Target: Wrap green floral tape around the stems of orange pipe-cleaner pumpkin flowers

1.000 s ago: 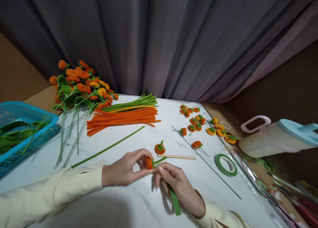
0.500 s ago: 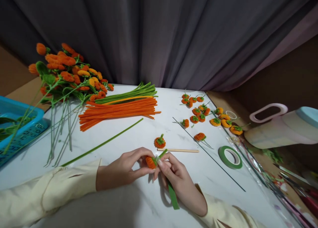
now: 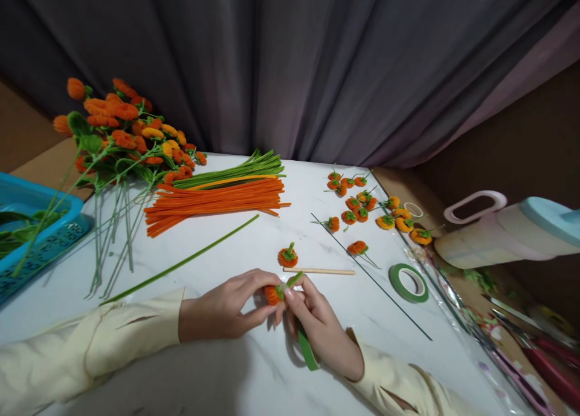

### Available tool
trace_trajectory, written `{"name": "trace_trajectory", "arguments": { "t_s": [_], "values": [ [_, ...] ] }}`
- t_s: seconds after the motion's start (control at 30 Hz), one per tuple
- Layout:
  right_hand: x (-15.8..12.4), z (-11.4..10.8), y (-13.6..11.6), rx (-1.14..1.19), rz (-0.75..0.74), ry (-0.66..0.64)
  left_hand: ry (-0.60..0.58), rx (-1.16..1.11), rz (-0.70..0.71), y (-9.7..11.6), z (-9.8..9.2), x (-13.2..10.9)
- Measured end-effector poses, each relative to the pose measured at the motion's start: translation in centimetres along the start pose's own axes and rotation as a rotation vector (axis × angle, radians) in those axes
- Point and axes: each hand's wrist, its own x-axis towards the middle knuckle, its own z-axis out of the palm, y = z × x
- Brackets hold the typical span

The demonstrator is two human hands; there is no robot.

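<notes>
Finding: the left hand (image 3: 222, 310) grips a small orange pipe-cleaner pumpkin (image 3: 272, 295) between thumb and fingertips, just above the white table (image 3: 226, 373) near its front edge. The right hand (image 3: 319, 328) closes its fingertips on the green stem (image 3: 293, 279) jutting from that pumpkin. A strip of green tape (image 3: 307, 354) trails from under the same palm onto the tabletop.

Risks, as judged:
- Both grips are fingertip pinches on soft, fuzzy wire. Opposed pulling could draw the stem out or loosen the orange coils.
- The loose tape strip lies under the wrist and could stick to the table or fold on itself.
- The wooden stick (image 3: 319, 271) and a finished pumpkin (image 3: 287, 257) lie just beyond the fingers, and a thin black wire (image 3: 371, 277) lies to the right. A sweep of the right hand could knock them away.
</notes>
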Motion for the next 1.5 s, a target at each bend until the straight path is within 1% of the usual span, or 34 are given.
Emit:
{"name": "trace_trajectory", "arguments": {
  "t_s": [0.17,0.27,0.53,0.67,0.8,1.0,1.13,1.2,1.3,1.43,1.5],
  "values": [
    [0.0,0.2,-0.1,0.015,-0.019,0.005,-0.020,0.035,0.178,0.0,-0.1,0.6],
    [0.0,0.3,0.0,0.016,-0.012,0.018,-0.023,0.076,0.222,-0.1,-0.3,0.7],
    [0.1,0.5,-0.1,-0.030,-0.014,0.012,-0.013,0.071,0.206,-0.1,-0.4,0.4],
    [0.2,0.5,0.0,-0.032,-0.034,0.031,0.013,0.058,0.137,-0.1,-0.4,0.3],
    [0.3,0.3,0.1,-0.025,-0.059,-0.003,0.043,0.069,0.095,0.0,-0.2,0.2],
    [0.2,-0.2,0.0,0.015,-0.034,-0.059,0.066,0.072,0.080,0.1,0.0,0.4],
    [0.2,-0.5,0.1,0.018,-0.012,-0.082,0.076,0.020,0.025,0.5,0.0,0.7],
    [0.2,-0.6,0.2,0.021,-0.014,-0.082,0.081,-0.034,-0.036,0.8,-0.1,0.9],
    [0.3,-1.0,0.5,0.007,-0.010,-0.097,0.059,-0.181,-0.187,1.0,-0.1,1.1],
    [0.6,-1.7,0.7,-0.024,0.010,-0.164,-0.026,-0.452,-0.438,0.8,-0.1,1.2],
    [0.6,-1.8,0.7,-0.037,0.013,-0.194,-0.058,-0.596,-0.531,0.5,-0.1,1.2]
  ]
}}
